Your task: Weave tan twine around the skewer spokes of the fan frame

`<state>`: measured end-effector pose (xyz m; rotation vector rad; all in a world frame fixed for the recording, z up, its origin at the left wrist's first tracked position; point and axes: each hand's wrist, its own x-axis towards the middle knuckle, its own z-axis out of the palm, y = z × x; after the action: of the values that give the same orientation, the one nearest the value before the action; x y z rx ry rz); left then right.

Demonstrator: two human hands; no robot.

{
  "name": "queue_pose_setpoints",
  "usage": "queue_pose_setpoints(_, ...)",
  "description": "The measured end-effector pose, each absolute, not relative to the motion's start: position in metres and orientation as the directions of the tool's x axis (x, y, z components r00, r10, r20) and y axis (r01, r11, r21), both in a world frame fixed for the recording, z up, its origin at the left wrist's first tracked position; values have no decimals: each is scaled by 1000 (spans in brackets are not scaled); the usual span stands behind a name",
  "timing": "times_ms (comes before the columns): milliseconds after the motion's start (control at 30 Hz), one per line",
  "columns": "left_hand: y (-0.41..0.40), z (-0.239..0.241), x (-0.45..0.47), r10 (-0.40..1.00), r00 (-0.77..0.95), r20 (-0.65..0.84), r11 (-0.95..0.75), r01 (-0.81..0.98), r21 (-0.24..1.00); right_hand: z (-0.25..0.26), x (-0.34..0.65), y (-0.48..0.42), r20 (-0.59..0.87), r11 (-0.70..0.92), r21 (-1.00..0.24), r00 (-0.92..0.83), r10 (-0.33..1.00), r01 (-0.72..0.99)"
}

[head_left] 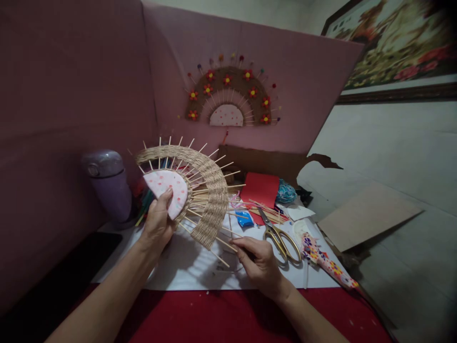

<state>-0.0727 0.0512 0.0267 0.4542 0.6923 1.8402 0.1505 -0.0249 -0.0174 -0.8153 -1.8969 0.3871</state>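
My left hand (159,216) grips a half-round woven fan (214,190) by its white, red-dotted centre (171,188), thumb on the front and fingers behind. Thin wooden sticks radiate from that centre through a broad band of twisted brown twine and poke out past its outer edge. At the fan's lower right, my right hand (259,262) is closed, thumb and fingertips pinching the end of one wooden stick (225,244). Part of that grip is hidden by the fingers. The fan is tilted, held above the white-covered table (171,276).
Gold-handled scissors (282,240), a blue packet (244,219), loose sticks (274,214), red sheets (259,190) and blue yarn (285,191) lie to the right. A flower-patterned glue gun (326,262) rests near the table's right edge. A purple bottle (109,188) stands left. A flowered half-round piece (228,78) hangs behind.
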Motion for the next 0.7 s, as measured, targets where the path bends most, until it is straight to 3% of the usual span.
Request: queue_pose_setpoints(700, 57, 11, -69, 950, -298, -90, -156, -705, 692, -6, 151, -37, 726, 805, -372, -395, 563, 463)
